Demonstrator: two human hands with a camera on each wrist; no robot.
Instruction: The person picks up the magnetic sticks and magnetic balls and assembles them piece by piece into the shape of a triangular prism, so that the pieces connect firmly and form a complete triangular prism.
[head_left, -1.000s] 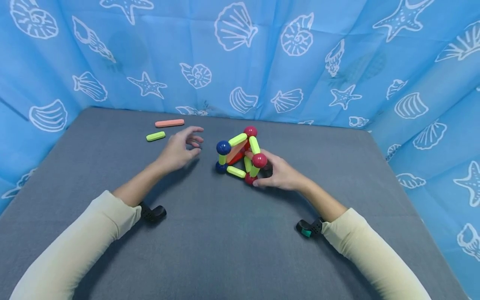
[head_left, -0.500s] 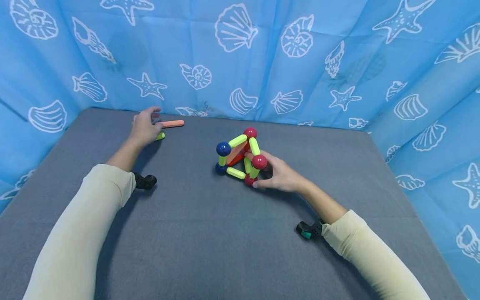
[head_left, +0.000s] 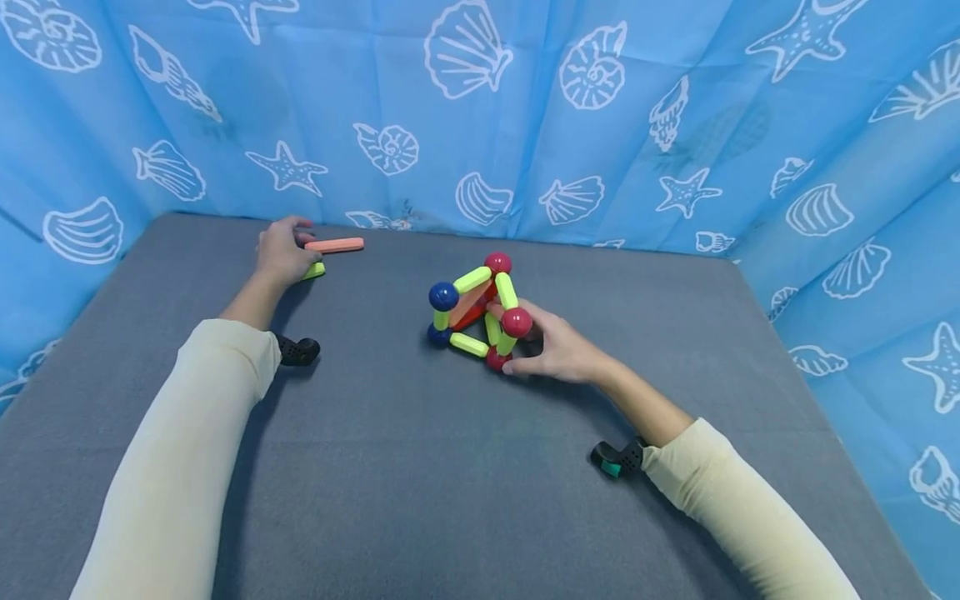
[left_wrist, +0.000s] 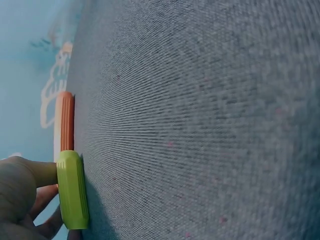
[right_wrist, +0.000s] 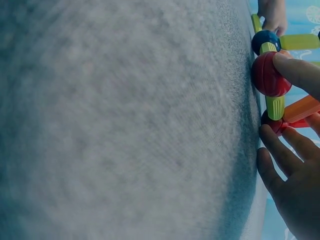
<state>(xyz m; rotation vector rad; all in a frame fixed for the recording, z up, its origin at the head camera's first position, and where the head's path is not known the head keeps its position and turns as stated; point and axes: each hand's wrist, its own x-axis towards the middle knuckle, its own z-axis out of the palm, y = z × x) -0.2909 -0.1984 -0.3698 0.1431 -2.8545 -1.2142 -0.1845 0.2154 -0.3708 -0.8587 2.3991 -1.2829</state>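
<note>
My left hand (head_left: 281,252) is at the far left of the table, with its fingers and thumb at a short lime-green magnetic stick (left_wrist: 72,190). The stick hides their tips in the left wrist view; it still lies on the cloth. Just beyond it lies a longer orange stick (head_left: 334,245). My right hand (head_left: 558,343) holds a magnetic ball-and-stick frame at its right side. The thumb presses a lower red ball (right_wrist: 271,75), and fingers reach another red ball (right_wrist: 271,122) behind. Lime sticks (head_left: 469,345), dark blue balls (head_left: 443,296) and orange and red sticks make up the frame.
Grey cloth covers the table (head_left: 420,483). A blue curtain (head_left: 465,125) with white shell prints hangs along its back and right side. Black wrist cameras (head_left: 298,351) sit on both wrists near the cuffs.
My left hand has moved left, from near the frame to the short lime-green stick. The right hand stays on the frame, which has not visibly moved on the table.
</note>
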